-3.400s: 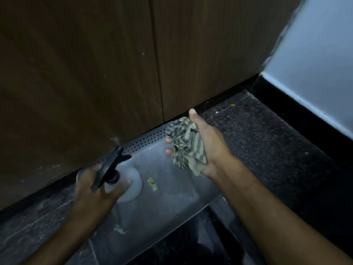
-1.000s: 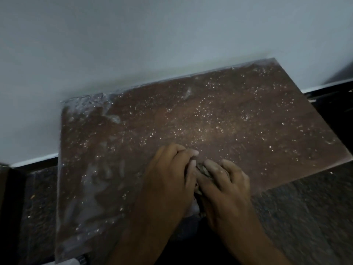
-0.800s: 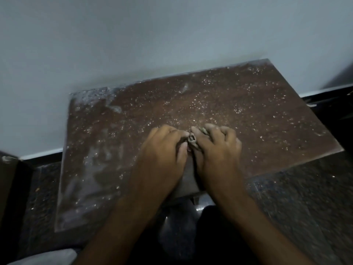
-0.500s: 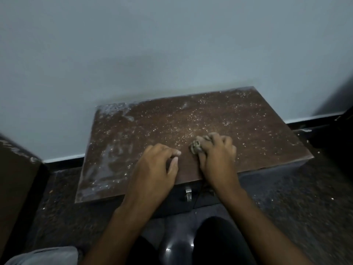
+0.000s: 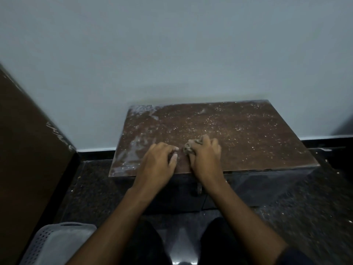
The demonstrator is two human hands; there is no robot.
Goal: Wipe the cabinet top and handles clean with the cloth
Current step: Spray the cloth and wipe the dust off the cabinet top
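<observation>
Since the moment half a second before, your view had drawn back and the cabinet top [image 5: 238, 131] sat smaller and further right, while your hands had kept nearly the same places on it. Your right hand [image 5: 205, 157] lay palm down near the front edge with its fingers curled round the bunched cloth [image 5: 191, 145] — a wad of it showed past your fingertips, touching the wood. Your left hand [image 5: 159, 159] rested just beside it on the same surface, fingers loosely bent and spread, holding nothing; a narrow strip of bare wood lay between the two hands. Bright specks and droplets were scattered over the brown top, and a paler wet smear ran down its left part. Below the front edge, between your forearms, a small metal handle [image 5: 199, 188] showed on the dark cabinet front. Behind the cabinet stood the pale wall [image 5: 172, 54], with a brown panel [image 5: 24, 150] at your left and a perforated grey basket [image 5: 55, 243] low beside your left arm — both on the dark speckled floor [image 5: 91, 188].
</observation>
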